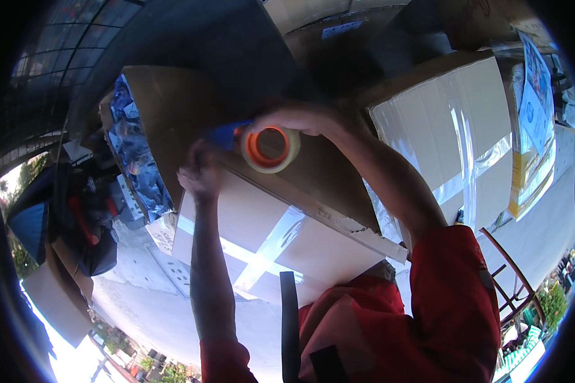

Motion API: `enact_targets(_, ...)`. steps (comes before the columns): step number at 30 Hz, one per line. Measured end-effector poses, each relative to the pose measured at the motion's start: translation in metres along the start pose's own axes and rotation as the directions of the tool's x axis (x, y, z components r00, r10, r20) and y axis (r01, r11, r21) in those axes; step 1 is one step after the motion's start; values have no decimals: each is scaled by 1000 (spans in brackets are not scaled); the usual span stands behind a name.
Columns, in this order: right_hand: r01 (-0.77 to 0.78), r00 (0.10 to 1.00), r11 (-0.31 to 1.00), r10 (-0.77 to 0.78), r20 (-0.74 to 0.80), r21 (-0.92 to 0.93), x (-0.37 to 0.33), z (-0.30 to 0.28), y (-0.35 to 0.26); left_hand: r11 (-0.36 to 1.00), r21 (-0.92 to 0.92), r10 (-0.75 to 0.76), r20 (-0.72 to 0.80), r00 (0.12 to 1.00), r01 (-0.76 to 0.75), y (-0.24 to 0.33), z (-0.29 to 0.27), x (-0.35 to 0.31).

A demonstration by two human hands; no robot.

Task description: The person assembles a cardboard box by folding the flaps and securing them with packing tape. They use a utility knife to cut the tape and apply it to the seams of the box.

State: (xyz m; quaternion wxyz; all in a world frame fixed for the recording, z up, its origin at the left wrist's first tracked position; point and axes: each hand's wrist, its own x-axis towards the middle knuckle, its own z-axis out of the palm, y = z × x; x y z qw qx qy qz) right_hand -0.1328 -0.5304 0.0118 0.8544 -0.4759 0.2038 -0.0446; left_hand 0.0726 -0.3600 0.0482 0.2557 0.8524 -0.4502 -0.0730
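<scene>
My right hand (294, 120) is closed on a tape dispenser (227, 135), of which a blue part shows. Its wide roll of clear tape (276, 165) has an orange hub. Below it stands a large cardboard box (249, 236) with crossed strips of clear tape on its near side. My left hand (201, 175) is at the left end of the box's upper edge, left of the roll. Motion blurs its fingers, so whether they grip anything is unclear.
On the right stands another taped cardboard box (453, 115), with a yellowish wrapped package (533, 166) beyond it. At the left, an open box (166, 96) sits next to blue plastic-wrapped goods (134, 153). A red-brown metal frame (514, 274) stands at the lower right.
</scene>
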Motion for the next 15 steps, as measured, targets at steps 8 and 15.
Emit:
enact_targets(8,-46,972,998,34,-234,-47,-113,27,2,913,-96,398,-3,917,-396,-5,0,-2)
enact_targets(15,-40,999,935,36,-18,-351,-166,48,28,920,-275,305,51,951,-280,-51,-20,-8)
